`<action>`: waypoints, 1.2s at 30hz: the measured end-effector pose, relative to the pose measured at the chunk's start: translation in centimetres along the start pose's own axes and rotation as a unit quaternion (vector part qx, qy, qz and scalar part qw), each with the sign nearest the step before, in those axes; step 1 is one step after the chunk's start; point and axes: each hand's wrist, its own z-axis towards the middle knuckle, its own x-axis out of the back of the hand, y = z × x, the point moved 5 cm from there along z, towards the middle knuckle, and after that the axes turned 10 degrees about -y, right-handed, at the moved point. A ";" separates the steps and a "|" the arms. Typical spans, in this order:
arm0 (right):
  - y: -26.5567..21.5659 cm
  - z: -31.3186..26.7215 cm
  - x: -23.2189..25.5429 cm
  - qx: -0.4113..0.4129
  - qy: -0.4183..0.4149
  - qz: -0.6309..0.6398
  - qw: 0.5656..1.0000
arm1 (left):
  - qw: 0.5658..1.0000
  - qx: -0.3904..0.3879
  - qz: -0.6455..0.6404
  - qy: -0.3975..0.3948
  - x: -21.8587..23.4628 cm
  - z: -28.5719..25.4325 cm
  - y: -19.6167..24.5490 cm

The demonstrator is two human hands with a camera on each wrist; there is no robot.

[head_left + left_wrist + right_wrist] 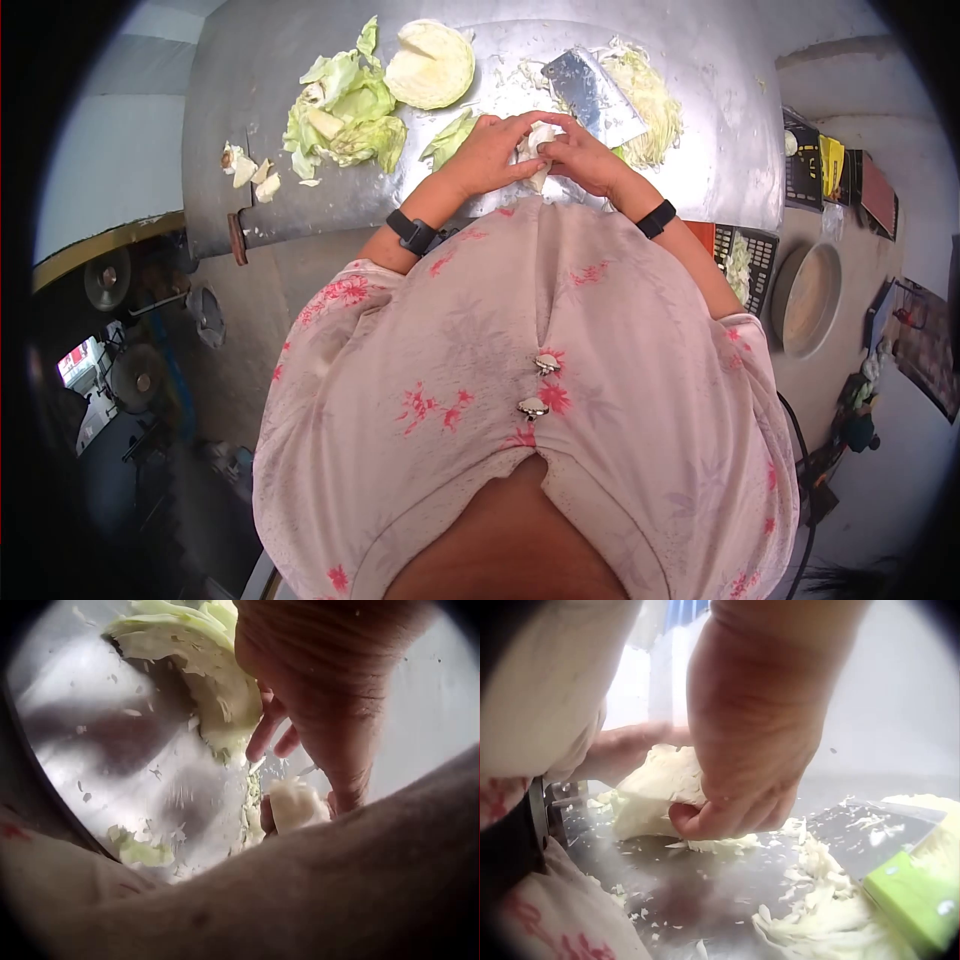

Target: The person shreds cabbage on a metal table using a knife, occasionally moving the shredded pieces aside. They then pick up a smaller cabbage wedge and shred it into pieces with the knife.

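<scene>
Steel formed the bench (pixel 720 180) before you, strewn with shreds; on that smooth surface a piece pressed down at a slant could have skidded. As your head camera saw it, taking the held piece as the centre of the dial, the heap of loose leaves (pixel 350 110) lay between 9 and 10 o'clock, the cut cabbage half (pixel 430 65) between 10 and 11, and the shredded cabbage (pixel 655 100) at 2. Your cleaver (pixel 598 98) lay flat between 1 and 2, its green handle (pixel 911 896) near 3, just beside your knuckles; a careless outward sweep could have nudged the blade or nicked you, though which edge was sharp was unclear. Your left hand (pixel 495 157) gripped at 9 o'clock and your right hand (pixel 588 162) at 3, fingers curled round the pale cabbage piece (pixel 538 150) between them, close before your shirt. If it tore suddenly, your grip could have slipped and scattered bits. Its long axis seemed to run from 12 to 6, tipped slightly towards 1 and 7, its lower end pointing at you.
</scene>
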 end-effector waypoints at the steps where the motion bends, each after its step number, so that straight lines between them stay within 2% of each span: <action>1: 0.0 -0.2 0.3 0.009 -0.019 0.018 1.000 | 1.000 0.002 0.009 -0.030 -0.1 0.2 0.2; 4: 0.6 -0.3 0.6 0.030 -0.049 0.032 0.998 | 0.998 -0.016 0.059 -0.015 -1.7 0.5 -0.4; 7: 0.2 -0.6 0.6 0.054 -0.048 0.030 0.997 | 0.999 -0.025 0.026 -0.004 -1.8 0.4 -0.4; 10: -1.3 -2.0 0.3 0.065 -0.047 0.041 0.996 | 0.995 -0.055 -0.075 0.023 -0.9 0.2 -0.3; 11: -1.7 -2.5 0.5 0.067 -0.048 0.044 0.996 | 0.977 -0.035 -0.210 0.004 -1.0 0.2 -0.9; 12: -2.0 -3.1 1.2 0.079 -0.020 0.012 0.997 | 0.940 -0.014 -0.340 -0.014 -1.4 0.2 -1.6; 13: -2.3 -3.8 2.2 0.090 0.007 -0.020 0.996 | 0.885 0.008 -0.464 -0.032 -1.9 0.2 -2.1; 15: -1.9 -5.1 5.0 0.120 0.091 -0.100 0.983 | 0.806 0.013 -0.590 -0.036 -2.2 0.5 -2.9; 16: -1.8 -5.9 6.1 0.124 0.146 -0.186 0.964 | 0.759 0.016 -0.649 -0.039 -2.4 0.5 -3.1; 18: -1.9 -7.3 7.4 0.124 0.252 -0.351 0.893 | 0.746 0.030 -0.663 -0.058 -2.8 0.6 -3.3; 20: -1.6 -8.2 7.0 0.078 0.292 -0.490 0.818 | 0.740 0.042 -0.667 -0.073 -3.6 0.8 -3.7; 21: -1.5 -8.6 6.8 0.052 0.309 -0.554 0.771 | 0.740 0.048 -0.666 -0.083 -3.9 0.9 -3.8; 23: 0.3 -8.1 7.0 0.027 0.289 -0.608 0.739 | 0.739 0.060 -0.663 -0.101 -4.8 1.0 -4.1; 28: 1.2 -7.4 6.6 -0.017 0.298 -0.671 0.679 | 0.814 0.115 -0.563 -0.086 -6.2 1.3 -4.4; 32: 1.1 -7.0 6.7 -0.016 0.326 -0.648 0.689 | 0.873 0.111 -0.465 -0.095 -6.8 1.7 -4.3; 34: 0.0 -7.4 6.2 -0.021 0.325 -0.642 0.694 | 0.953 0.079 -0.286 -0.058 -6.7 2.3 -4.9; 36: -0.9 -7.6 5.4 0.002 0.321 -0.634 0.704 | 0.991 0.044 -0.128 -0.008 -6.5 2.6 -5.0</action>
